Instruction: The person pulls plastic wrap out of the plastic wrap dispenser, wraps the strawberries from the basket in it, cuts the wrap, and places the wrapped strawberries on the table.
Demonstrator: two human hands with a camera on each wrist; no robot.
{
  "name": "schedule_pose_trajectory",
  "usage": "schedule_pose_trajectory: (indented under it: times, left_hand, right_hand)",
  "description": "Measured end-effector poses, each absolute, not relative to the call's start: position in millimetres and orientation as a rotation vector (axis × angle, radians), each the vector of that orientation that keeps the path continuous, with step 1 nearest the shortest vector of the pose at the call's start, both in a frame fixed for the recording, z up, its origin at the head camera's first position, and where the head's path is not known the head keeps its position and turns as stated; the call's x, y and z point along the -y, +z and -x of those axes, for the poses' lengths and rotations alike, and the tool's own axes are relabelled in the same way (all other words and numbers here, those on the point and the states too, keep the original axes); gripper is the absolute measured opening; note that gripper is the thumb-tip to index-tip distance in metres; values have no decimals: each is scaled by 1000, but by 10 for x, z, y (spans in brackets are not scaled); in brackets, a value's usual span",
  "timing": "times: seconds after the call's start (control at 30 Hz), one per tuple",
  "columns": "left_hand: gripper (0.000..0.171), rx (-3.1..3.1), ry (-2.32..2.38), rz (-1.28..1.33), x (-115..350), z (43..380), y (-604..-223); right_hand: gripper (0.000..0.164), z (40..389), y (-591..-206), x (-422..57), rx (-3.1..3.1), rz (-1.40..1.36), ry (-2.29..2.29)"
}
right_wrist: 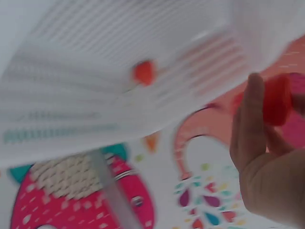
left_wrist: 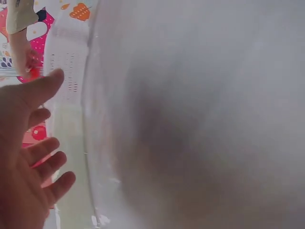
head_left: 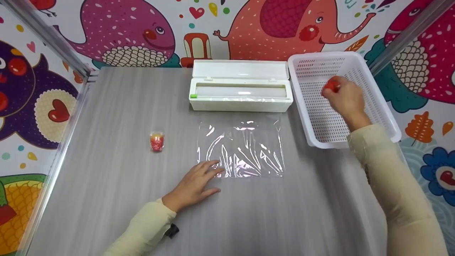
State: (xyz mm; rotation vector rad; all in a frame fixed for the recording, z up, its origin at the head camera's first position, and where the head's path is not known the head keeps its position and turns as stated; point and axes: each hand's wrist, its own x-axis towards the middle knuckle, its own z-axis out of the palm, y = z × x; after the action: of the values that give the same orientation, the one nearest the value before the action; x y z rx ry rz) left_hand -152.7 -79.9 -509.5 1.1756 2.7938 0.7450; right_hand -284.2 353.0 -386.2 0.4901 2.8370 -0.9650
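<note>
Over the white basket (head_left: 310,121), my right hand (head_left: 346,101) pinches a small glossy red object (right_wrist: 278,99) between thumb and fingers; its exact kind is unclear. Another red piece (right_wrist: 144,72) shows inside the basket in the right wrist view. My left hand (head_left: 192,186) lies low over the table with fingers spread, its fingertips overlapping the near left corner of a clear plastic sheet (head_left: 241,149). That sheet is spread flat, with shiny creases. Left of it sits a small cup-shaped piece (head_left: 156,141), yellow on top and red below, in clear wrapping.
Behind the sheet stands a white cling film dispenser (head_left: 241,105), lid raised, a roll visible inside and a green slider (head_left: 193,96) at its left end. The basket is close against its right side. Patterned walls (head_left: 135,28) and metal posts (head_left: 408,35) border the grey table (head_left: 117,170).
</note>
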Motion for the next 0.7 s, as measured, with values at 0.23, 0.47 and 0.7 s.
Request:
schedule_pose_trajectory:
  times: [0.23, 0.47, 0.7]
  left_hand:
    - [67, -2890, 870, -1049, 448, 1827, -4912]
    - [56, -2959, 896, -1029, 97, 2048, -4880]
    - [39, -2950, 804, -1022, 60, 2068, -5033]
  right_hand:
    - [35, 2386, -4197, -2514, -2776, 120, -1565]
    - [44, 1928, -4714, -1808, -2730, 345, -1443]
    - [53, 1820, -5001, -1768, -3079, 602, -989]
